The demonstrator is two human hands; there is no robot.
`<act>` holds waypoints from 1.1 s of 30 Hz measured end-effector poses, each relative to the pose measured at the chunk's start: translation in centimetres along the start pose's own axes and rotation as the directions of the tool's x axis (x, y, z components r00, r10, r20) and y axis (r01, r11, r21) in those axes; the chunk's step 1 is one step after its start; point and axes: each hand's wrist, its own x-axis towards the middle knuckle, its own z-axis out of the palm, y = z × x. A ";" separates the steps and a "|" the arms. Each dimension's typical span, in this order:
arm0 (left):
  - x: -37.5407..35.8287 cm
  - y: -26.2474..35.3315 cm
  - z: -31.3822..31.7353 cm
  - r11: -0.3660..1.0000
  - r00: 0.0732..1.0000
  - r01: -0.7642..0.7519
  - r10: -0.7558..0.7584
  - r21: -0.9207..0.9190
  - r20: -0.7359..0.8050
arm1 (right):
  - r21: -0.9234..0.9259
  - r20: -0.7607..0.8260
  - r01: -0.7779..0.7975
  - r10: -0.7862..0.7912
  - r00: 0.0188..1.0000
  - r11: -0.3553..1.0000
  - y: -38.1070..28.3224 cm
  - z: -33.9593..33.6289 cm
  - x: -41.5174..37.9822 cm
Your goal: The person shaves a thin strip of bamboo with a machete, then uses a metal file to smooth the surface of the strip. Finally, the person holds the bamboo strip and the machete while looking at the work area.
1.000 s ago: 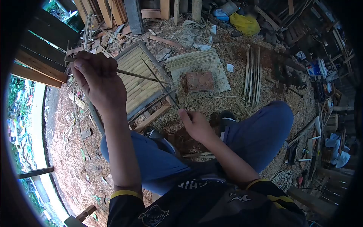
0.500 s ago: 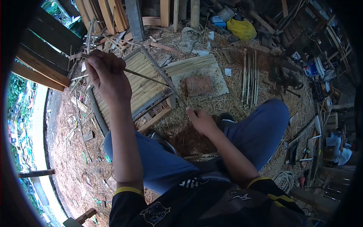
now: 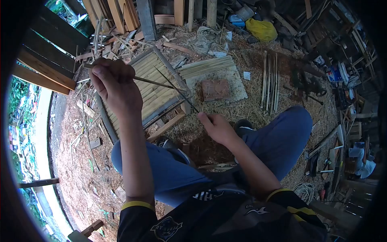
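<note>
My left hand (image 3: 117,86) is raised on the left, its fingers closed round a thin bamboo strip (image 3: 151,81) that slants down to the right. My right hand (image 3: 217,128), lower and near my knees, is closed on a thin dark knife (image 3: 186,99), whose handle is hidden in the fist. Its long narrow blade points up and left to a fine tip. Blade and strip cross near the strip's right end, above the edge of a framed bamboo-slat panel (image 3: 151,71).
Beyond my feet, a reddish block (image 3: 215,89) and a bundle of thin strips (image 3: 207,66) lie on a pale sheet (image 3: 238,86). Longer sticks (image 3: 270,82) lie to the right. Shavings cover the ground (image 3: 80,161). A person (image 3: 365,159) is at far right.
The knife's blade has swung out from along the strip, so its tip now shows above it. Both hands stay almost in place; the view has shifted slightly.
</note>
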 end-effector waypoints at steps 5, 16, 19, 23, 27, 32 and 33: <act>0.3 0.4 -0.7 1.000 1.000 0.016 -0.016 -0.019 -0.016 | -0.104 0.032 -0.126 0.130 0.991 0.987 1.1 -0.8 1.9; 0.3 0.5 -1.6 0.999 1.000 0.013 -0.013 -0.038 -0.014 | -0.124 0.003 -0.136 0.137 0.991 0.983 1.0 -0.8 1.7; 0.1 0.3 -1.2 1.000 1.000 0.004 -0.004 -0.017 0.000 | -0.093 -0.035 -0.001 -0.002 0.999 0.996 0.9 0.3 0.4; 0.0 0.3 -1.7 0.999 0.999 -0.019 0.020 -0.025 0.027 | -0.091 -0.022 -0.122 0.121 0.992 0.988 2.9 0.1 1.7; 0.0 0.3 -1.4 1.000 1.000 -0.020 0.021 -0.020 0.019 | -0.072 -0.010 -0.049 0.048 0.999 0.996 -0.1 -0.4 -0.3; 0.4 0.4 -2.3 1.000 1.000 -0.009 0.009 -0.030 -0.006 | -0.097 0.009 -0.148 0.150 0.989 0.984 2.0 0.1 1.7; 0.5 0.5 -2.1 0.999 1.000 -0.009 0.009 -0.038 0.007 | -0.132 0.007 -0.140 0.142 0.990 0.981 1.5 -0.3 1.5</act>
